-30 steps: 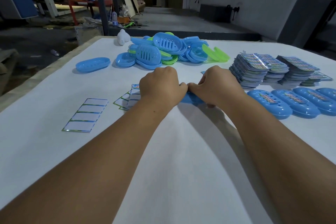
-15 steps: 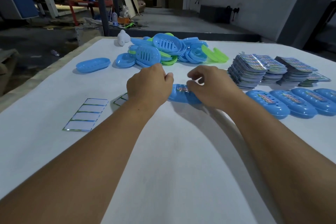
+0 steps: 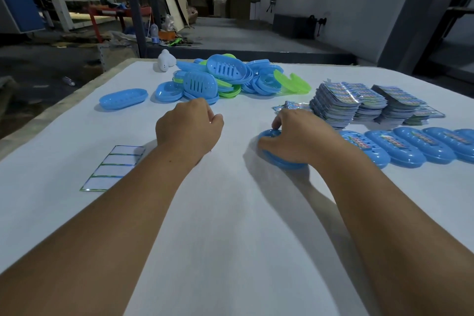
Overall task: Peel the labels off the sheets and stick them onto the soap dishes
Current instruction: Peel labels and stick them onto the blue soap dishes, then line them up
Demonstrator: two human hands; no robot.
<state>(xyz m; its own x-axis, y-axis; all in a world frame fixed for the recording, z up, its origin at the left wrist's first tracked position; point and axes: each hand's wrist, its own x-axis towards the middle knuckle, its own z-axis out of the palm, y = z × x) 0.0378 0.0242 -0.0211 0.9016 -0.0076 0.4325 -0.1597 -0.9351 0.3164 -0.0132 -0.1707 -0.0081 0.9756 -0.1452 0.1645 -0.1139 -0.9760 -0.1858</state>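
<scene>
Right hand [image 3: 297, 136] grips a blue soap dish [image 3: 279, 160], fingers [image 3: 276, 120] curled over its far rim, thumb on the near-left end. Dish sits on the white worktop [image 3: 230, 213], long axis running left-far to right-near, lined up with the row of labelled dishes [image 3: 400, 149] just right of the fingers. Left hand [image 3: 188, 128] hovers, fingers loosely curled, holding nothing. Peeled backing sheet [image 3: 112, 168] lies left of that wrist. Label sheet stacks [image 3: 341, 102] sit beyond the right fingers; unlabelled dish pile [image 3: 218, 79] beyond the left. Open worktop nearer than both hands; left worktop edge well apart.
</scene>
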